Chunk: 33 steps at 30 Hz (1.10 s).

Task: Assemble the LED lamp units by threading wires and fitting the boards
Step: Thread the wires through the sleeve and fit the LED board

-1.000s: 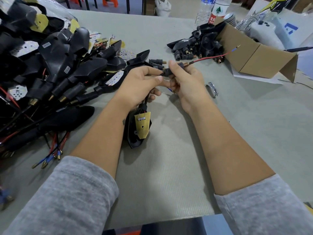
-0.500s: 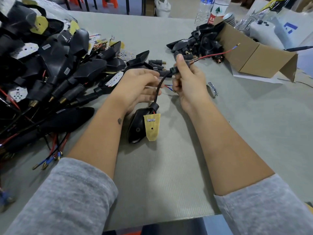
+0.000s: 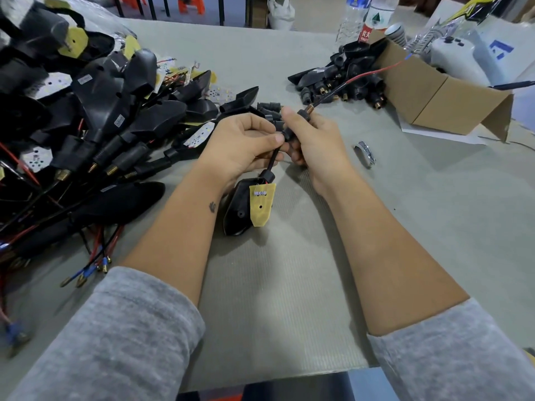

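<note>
Now both hands meet over the black stem (image 3: pixel 289 131) of one lamp unit: the left hand (image 3: pixel 246 140) curls round it, thumb pinching near the collar, and the right hand (image 3: pixel 315 140) grips its upper end, thumb up beside the threaded brass tip (image 3: pixel 309 108). Half a second ago the hands sat apart with the stem arching between them; they have closed together, and the stem runs straight down to the black lamp housing (image 3: pixel 240 209), whose yellow board (image 3: pixel 262 204) faces up on the table (image 3: pixel 289 285). The red wire (image 3: pixel 370 73) leads from the tip toward the cardboard box (image 3: pixel 440 94). Both forearms reach forward, sleeves pushed back. Finished units (image 3: pixel 95 117) crowd the left; loose housings (image 3: pixel 341 82) lie far right. Bare mat lies between the forearms.
</note>
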Each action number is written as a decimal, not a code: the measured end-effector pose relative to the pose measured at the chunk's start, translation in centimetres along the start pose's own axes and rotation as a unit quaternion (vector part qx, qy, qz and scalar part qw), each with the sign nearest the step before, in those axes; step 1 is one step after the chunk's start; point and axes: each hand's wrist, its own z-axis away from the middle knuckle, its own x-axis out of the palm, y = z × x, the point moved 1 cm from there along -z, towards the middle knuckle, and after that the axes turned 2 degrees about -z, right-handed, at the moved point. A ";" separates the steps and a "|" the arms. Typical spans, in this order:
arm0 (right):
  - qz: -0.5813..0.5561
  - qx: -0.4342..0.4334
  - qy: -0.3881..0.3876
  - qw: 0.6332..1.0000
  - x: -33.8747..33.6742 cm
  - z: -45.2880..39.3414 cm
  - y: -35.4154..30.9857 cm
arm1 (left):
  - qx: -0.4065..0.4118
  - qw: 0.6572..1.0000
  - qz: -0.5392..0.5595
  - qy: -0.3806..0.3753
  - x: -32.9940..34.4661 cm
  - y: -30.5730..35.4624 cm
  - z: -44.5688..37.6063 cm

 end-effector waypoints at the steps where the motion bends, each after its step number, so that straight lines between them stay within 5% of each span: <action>1: -0.002 0.000 -0.002 1.000 0.0 0.0 0.0 | 0.002 1.000 0.008 0.010 0.1 0.0 0.0; 11: -0.093 0.014 0.074 0.993 -0.7 -0.1 -0.1 | 0.005 1.000 -0.023 -0.006 -0.3 0.3 0.2; 21: -0.056 0.017 -0.014 0.998 0.4 0.7 -0.4 | 0.032 0.999 0.012 0.038 0.0 0.7 0.2; 28: -0.145 0.017 0.074 0.986 -0.5 -0.2 0.0 | 0.092 0.990 -0.097 0.046 -1.1 0.4 0.3; 33: -0.229 0.011 0.096 0.969 -0.9 -0.5 0.1 | 0.157 0.909 -0.382 0.055 -1.2 -0.2 0.4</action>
